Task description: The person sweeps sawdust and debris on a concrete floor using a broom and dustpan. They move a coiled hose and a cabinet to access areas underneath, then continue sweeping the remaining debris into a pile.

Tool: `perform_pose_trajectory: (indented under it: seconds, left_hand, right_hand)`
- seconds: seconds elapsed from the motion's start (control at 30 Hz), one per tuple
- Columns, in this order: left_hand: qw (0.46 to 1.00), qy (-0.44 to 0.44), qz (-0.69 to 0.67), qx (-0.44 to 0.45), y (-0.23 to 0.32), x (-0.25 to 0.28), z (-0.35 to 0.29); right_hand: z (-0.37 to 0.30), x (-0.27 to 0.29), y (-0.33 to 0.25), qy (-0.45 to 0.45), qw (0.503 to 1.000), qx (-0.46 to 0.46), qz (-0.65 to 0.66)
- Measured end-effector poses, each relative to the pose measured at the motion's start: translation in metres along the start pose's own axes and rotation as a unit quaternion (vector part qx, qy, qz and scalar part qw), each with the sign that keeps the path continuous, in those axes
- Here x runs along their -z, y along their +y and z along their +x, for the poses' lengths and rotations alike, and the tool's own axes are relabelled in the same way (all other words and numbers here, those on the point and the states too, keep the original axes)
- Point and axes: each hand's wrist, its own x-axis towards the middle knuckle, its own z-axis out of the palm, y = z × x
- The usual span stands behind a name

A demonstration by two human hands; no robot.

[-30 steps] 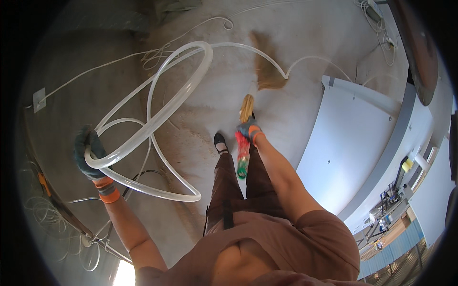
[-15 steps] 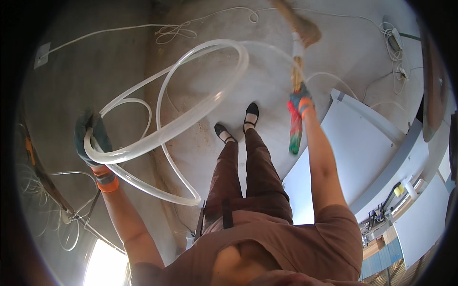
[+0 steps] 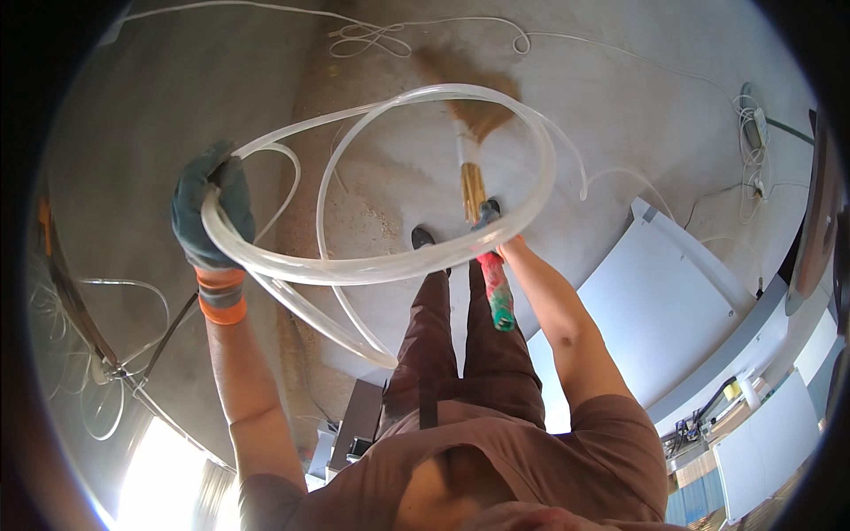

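My left hand (image 3: pixel 212 208), in a grey glove with an orange cuff, is closed around a coil of clear plastic tubing (image 3: pixel 390 265). The loops hang out in front of me, well above the floor. Beyond them, my gloved right hand (image 3: pixel 489 218) grips a broom (image 3: pixel 473 181) by its handle, partly hidden behind the tubing. The handle's end (image 3: pixel 498 296) is wrapped in red and green below that hand. At the far end the broom's brown bristles (image 3: pixel 474 93) are blurred and low over the floor.
Brown dust (image 3: pixel 354 217) lies along the wall's foot at left. A white cord (image 3: pixel 611 57) crosses the floor at the back, reaching a power strip (image 3: pixel 753 128) at right. A pale panelled table (image 3: pixel 660 274) stands at my right. More clear tubing (image 3: pixel 106 398) hangs at the left.
My right hand has swung the broom leftward, so its bristles are now behind the tubing loops. My left hand and the held coil sit slightly further right in the view.
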Motion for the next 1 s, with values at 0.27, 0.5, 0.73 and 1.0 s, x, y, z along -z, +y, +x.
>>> perform_pose_trajectory:
  seconds: [0.27,0.5,0.73,1.0]
  left_hand:
    - [1.000,0.002,-0.010,0.022,-0.021,0.017,-0.001]
    - [0.997,0.005,-0.068,0.020,-0.039,0.010,-0.017]
    - [0.998,-0.015,-0.057,0.033,-0.060,0.003,-0.052]
    - [0.995,-0.032,-0.074,0.064,-0.058,0.008,-0.064]
  right_hand:
    - [-0.054,-0.008,0.025,0.061,0.996,0.031,-0.063]
    - [0.032,0.093,-0.090,0.136,0.981,-0.135,-0.027]
    - [0.060,-0.014,-0.148,0.025,0.996,-0.029,-0.075]
    - [-0.057,-0.135,-0.142,-0.097,0.992,0.048,-0.062]
